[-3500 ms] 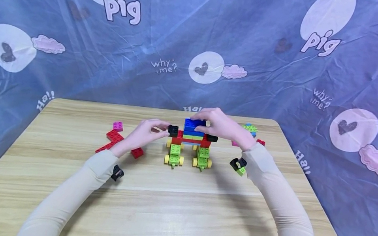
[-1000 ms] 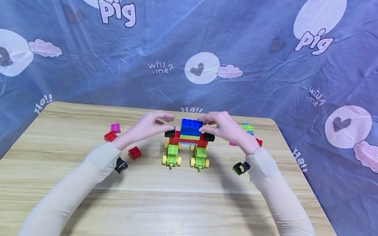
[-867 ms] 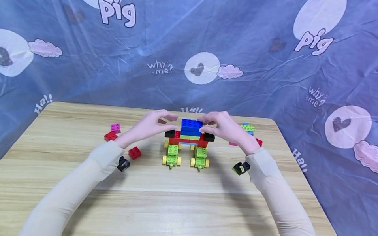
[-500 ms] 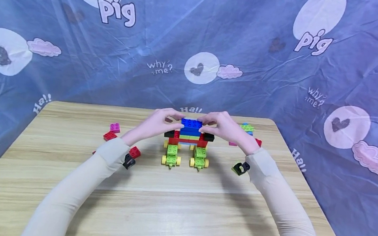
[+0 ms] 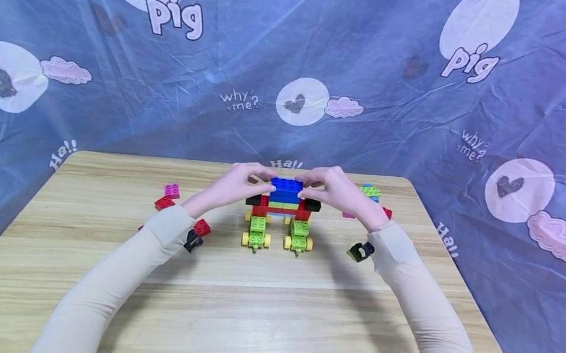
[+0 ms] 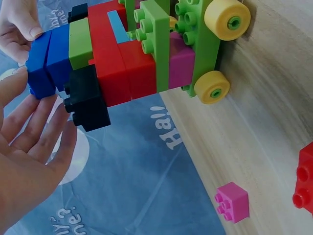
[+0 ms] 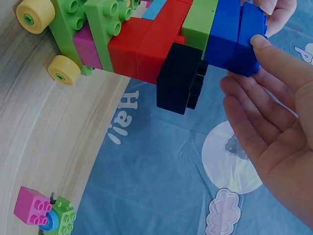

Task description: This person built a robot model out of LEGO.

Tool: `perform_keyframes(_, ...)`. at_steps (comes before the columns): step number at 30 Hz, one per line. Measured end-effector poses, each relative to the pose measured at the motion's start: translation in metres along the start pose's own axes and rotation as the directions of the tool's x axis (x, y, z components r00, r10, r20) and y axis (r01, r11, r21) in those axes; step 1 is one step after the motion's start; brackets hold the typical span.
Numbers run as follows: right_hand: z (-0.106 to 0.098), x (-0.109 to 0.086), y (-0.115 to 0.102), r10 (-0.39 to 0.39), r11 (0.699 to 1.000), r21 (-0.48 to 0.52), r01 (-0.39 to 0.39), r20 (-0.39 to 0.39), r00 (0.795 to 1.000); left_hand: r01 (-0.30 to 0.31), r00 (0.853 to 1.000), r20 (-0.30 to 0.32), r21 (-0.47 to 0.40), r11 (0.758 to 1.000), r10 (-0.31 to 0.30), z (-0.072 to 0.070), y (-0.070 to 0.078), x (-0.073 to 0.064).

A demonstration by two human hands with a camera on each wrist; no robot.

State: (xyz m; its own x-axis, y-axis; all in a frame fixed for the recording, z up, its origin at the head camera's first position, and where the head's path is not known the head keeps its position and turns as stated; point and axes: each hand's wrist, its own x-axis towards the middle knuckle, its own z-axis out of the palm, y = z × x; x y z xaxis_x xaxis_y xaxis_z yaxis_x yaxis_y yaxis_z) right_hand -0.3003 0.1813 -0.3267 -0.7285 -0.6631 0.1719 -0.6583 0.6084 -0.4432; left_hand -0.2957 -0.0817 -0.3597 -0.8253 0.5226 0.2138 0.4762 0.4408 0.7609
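Observation:
A toy-brick vehicle stands mid-table on lime-green wheeled bases [image 5: 257,233] with yellow wheels. Red bricks [image 6: 115,63] and a lime-green brick [image 7: 199,22] rise above them, with a black brick [image 6: 88,98] jutting from either side. Two blue bricks cap the stack; a thin slanted seam runs between the upper blue brick [image 5: 287,185] and the lower blue brick [image 7: 222,34]. My left hand [image 5: 232,185] pinches the upper brick's left end between thumb and fingers. At its right end, my right hand [image 5: 336,190] pinches the same brick, thumb on the near face.
Left of the vehicle lie a pink brick [image 5: 172,190] and red bricks [image 5: 165,203], some partly behind the left sleeve. To the right are lime-green and blue pieces [image 5: 370,191], with pink and red bricks partly hidden by the right arm. A patterned blue cloth [image 5: 289,129] hangs behind the table.
My left hand has moved from beside the left black brick up and rightward onto the blue brick's left end. My right hand stays at its right end. Over the last half second nothing visibly moves.

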Motion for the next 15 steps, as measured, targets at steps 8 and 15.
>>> perform_keyframes(8, -0.0007, 0.0003, -0.0005, -0.015, 1.0, -0.001, 0.015, 0.001, 1.0, 0.017, 0.999, 0.034, 0.008, 1.0, -0.017, -0.0024, 0.0014, 0.0047)
perform_keyframes(15, -0.0034, 0.0019, -0.0045, -0.044, 0.999, -0.016, 0.044, 0.009, 0.999, 0.061, 0.998, 0.03, 0.023, 0.998, -0.062, -0.0019, 0.0062, 0.003)
